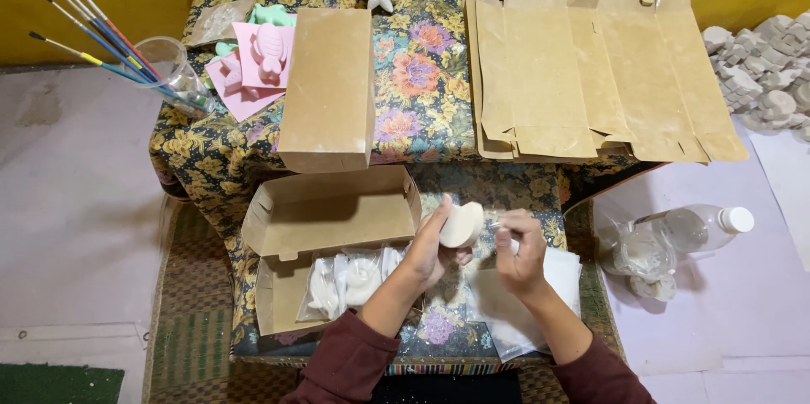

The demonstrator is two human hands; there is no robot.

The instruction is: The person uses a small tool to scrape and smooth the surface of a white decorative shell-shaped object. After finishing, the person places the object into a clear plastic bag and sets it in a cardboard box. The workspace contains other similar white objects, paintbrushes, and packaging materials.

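The left hand [429, 248] is closed around a white plaster piece [461, 224], gripping it from below with thumb and fingers so that it stands raised above the counter [472, 193]. The right hand [521, 250] is just beside it, its fingers pinched together on something small and pale at the piece's right edge; what that is cannot be told. Under the right hand lies a stack of white sheets [523, 303].

Left of the left hand, an open brown cardboard box [325, 239] holds several white plaster figures wrapped in clear plastic [350, 282]. Beyond both hands, a closed brown box [327, 88] and a pile of flat unfolded box blanks [591, 67] lie on the flowered cloth. Far left of the hands, a clear cup [173, 71] holds paintbrushes. Right of the right hand, a clear plastic bottle [696, 227] lies on its side.
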